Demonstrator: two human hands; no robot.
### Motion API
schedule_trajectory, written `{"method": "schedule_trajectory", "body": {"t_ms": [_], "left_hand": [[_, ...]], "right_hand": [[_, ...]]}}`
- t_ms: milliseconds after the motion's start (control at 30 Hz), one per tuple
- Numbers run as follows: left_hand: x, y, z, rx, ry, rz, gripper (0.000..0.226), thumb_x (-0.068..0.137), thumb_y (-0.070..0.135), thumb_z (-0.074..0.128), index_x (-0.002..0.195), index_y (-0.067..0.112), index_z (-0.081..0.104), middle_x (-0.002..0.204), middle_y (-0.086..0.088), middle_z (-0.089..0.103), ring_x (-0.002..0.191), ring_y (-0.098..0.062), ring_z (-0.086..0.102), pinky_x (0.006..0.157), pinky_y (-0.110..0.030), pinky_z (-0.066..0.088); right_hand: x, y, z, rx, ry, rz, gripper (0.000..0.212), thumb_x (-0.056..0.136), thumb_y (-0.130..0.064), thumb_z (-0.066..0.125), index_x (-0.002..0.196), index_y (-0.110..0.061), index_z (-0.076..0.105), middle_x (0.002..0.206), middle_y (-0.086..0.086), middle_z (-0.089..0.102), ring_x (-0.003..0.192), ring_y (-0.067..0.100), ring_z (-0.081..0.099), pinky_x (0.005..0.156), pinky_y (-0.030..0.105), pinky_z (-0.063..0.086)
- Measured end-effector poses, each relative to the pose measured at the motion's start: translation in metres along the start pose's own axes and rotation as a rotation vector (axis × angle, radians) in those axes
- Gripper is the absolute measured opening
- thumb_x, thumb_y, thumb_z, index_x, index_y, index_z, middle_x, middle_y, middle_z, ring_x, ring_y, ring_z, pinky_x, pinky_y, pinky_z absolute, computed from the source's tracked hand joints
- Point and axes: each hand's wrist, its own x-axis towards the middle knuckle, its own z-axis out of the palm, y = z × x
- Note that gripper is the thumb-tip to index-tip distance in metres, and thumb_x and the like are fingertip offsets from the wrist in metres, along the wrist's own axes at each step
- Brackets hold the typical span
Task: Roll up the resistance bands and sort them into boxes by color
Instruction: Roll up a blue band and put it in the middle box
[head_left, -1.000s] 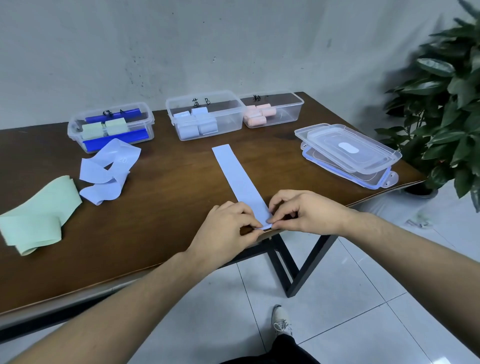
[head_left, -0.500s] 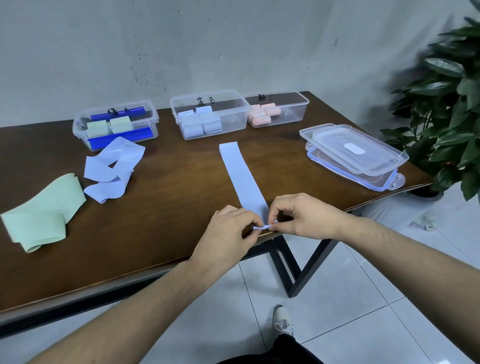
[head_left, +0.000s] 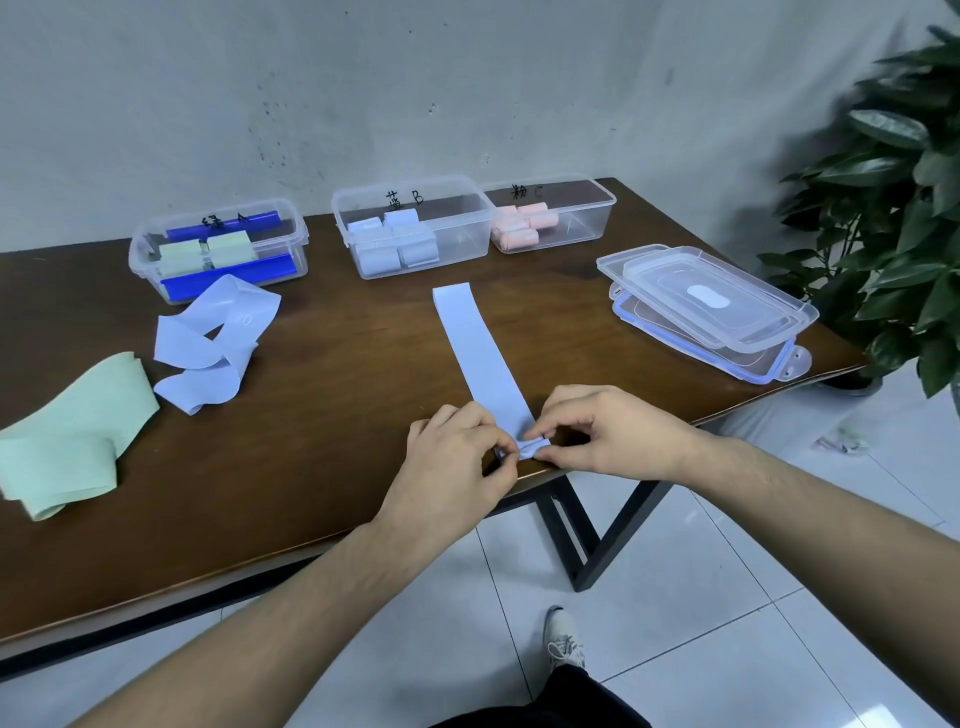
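head | green box (head_left: 156, 260): green rolls | middle box (head_left: 467, 228): blue | right box (head_left: 587, 221): pink

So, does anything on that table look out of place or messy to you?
Only slightly. The left box holds two dark blue pieces beside pale green rolls, unlike the single-colour boxes. A loose blue band lies twisted, and the lids are stacked askew.

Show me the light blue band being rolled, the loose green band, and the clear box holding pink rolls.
Light blue resistance band (head_left: 480, 348), head view, flat middle of the strip.
Pale green resistance band (head_left: 78, 431), head view, broad upper fold.
Clear plastic box with pink rolls (head_left: 582, 228), head view, front wall.
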Motion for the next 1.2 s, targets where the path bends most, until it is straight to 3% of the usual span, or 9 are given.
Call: {"method": "schedule_trajectory", "body": {"t_ms": [300, 400, 533, 767, 900, 1000, 1100, 1200], "left_hand": [[0.005, -0.001, -0.003, 0.033, 0.002, -0.008, 0.008, 0.096, 0.034, 0.056, 0.097, 0.036, 0.065, 0.095, 0.022, 0.05, 0.094, -0.003, 0.045, 0.088, -0.028, 0.03], [0.005, -0.004, -0.002, 0.082, 0.041, 0.08, 0.012, 0.094, 0.031, 0.057, 0.091, 0.034, 0.068, 0.09, 0.019, 0.056, 0.082, -0.007, 0.052, 0.084, -0.03, 0.038], [0.007, -0.006, 0.0, 0.189, 0.037, 0.148, 0.031, 0.088, 0.046, 0.046, 0.09, 0.03, 0.073, 0.084, 0.013, 0.062, 0.073, -0.01, 0.056, 0.083, -0.03, 0.04], [0.013, -0.009, 0.0, 0.212, 0.004, 0.139, 0.018, 0.09, 0.035, 0.062, 0.098, 0.026, 0.074, 0.091, 0.01, 0.059, 0.081, -0.012, 0.056, 0.083, -0.033, 0.044], [0.013, -0.011, 0.001, 0.193, 0.023, 0.126, 0.019, 0.089, 0.035, 0.061, 0.097, 0.024, 0.075, 0.088, 0.01, 0.056, 0.077, -0.012, 0.054, 0.079, -0.033, 0.044], [0.015, -0.01, 0.0, 0.186, 0.034, 0.132, 0.027, 0.089, 0.04, 0.05, 0.095, 0.027, 0.073, 0.088, 0.012, 0.058, 0.076, -0.011, 0.054, 0.08, -0.032, 0.044], [0.016, -0.013, -0.001, 0.195, 0.034, 0.146, 0.03, 0.089, 0.043, 0.045, 0.093, 0.028, 0.071, 0.087, 0.014, 0.061, 0.076, -0.009, 0.055, 0.08, -0.031, 0.047], [0.017, -0.013, 0.0, 0.216, 0.045, 0.132, 0.032, 0.09, 0.042, 0.044, 0.092, 0.027, 0.072, 0.087, 0.014, 0.06, 0.076, -0.01, 0.054, 0.079, -0.031, 0.047]], "right_hand": [[0.005, -0.002, -0.003, -0.049, -0.067, 0.008, 0.01, 0.094, -0.021, 0.067, 0.095, -0.026, 0.076, 0.094, -0.013, 0.057, 0.093, 0.009, 0.058, 0.083, 0.017, 0.042], [0.008, -0.001, -0.002, -0.002, -0.064, 0.021, 0.01, 0.093, -0.019, 0.069, 0.093, -0.027, 0.076, 0.091, -0.013, 0.06, 0.086, 0.01, 0.058, 0.078, 0.016, 0.042], [0.011, 0.003, -0.002, 0.1, -0.027, 0.055, 0.014, 0.09, -0.019, 0.073, 0.092, -0.033, 0.072, 0.085, -0.012, 0.061, 0.07, 0.009, 0.049, 0.069, 0.017, 0.04], [0.009, 0.008, -0.001, -0.025, -0.023, -0.009, 0.013, 0.091, -0.026, 0.072, 0.103, -0.027, 0.075, 0.098, -0.017, 0.055, 0.095, 0.01, 0.058, 0.082, 0.018, 0.044], [0.009, 0.01, 0.0, -0.122, -0.032, -0.069, 0.017, 0.094, -0.026, 0.069, 0.11, -0.023, 0.074, 0.101, -0.019, 0.052, 0.091, 0.006, 0.056, 0.079, 0.016, 0.042], [0.011, 0.011, -0.001, -0.136, -0.032, -0.088, 0.017, 0.096, -0.027, 0.065, 0.11, -0.022, 0.075, 0.1, -0.021, 0.052, 0.09, 0.005, 0.056, 0.08, 0.02, 0.045], [0.012, 0.012, -0.002, -0.105, -0.044, -0.077, 0.019, 0.097, -0.027, 0.065, 0.112, -0.022, 0.075, 0.099, -0.022, 0.054, 0.092, 0.004, 0.057, 0.082, 0.015, 0.043], [0.015, 0.013, -0.004, -0.04, -0.023, -0.061, 0.015, 0.095, -0.025, 0.066, 0.109, -0.027, 0.073, 0.096, -0.014, 0.058, 0.085, 0.013, 0.058, 0.075, 0.02, 0.046]]}}
